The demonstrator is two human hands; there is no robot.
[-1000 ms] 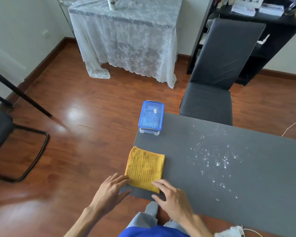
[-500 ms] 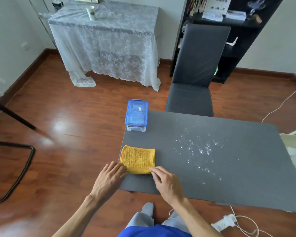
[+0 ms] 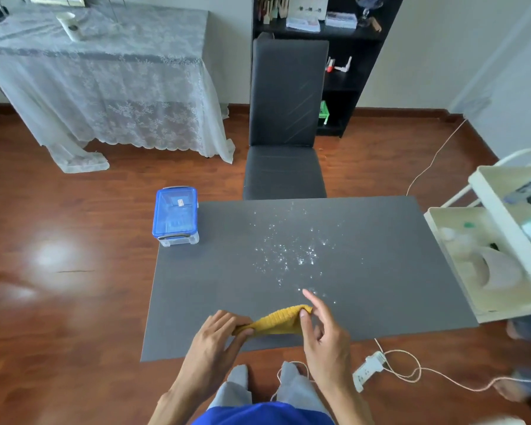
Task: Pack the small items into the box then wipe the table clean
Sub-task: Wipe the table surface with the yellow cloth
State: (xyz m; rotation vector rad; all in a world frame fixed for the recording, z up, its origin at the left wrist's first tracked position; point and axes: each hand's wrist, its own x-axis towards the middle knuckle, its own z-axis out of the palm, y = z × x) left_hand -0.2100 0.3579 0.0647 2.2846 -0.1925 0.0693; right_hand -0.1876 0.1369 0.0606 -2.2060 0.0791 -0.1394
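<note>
A yellow cloth (image 3: 275, 323) is lifted off the near edge of the dark grey table (image 3: 365, 271), bunched between both hands. My left hand (image 3: 218, 342) pinches its left end and my right hand (image 3: 322, 329) holds its right end with the index finger raised. A clear box with a blue lid (image 3: 175, 219), shut, stands on the table's far left corner. Shiny water droplets (image 3: 288, 250) are scattered over the middle of the table.
A black chair (image 3: 284, 142) stands at the table's far side. A white trolley (image 3: 500, 240) with items sits at the right edge. A power strip and cord (image 3: 370, 368) lie on the wooden floor near my legs. A lace-covered table (image 3: 105, 81) stands far left.
The cloth lay flat on the table's near left corner with both hands at its edge. Now both hands have picked it up and moved it right. The view has swung right.
</note>
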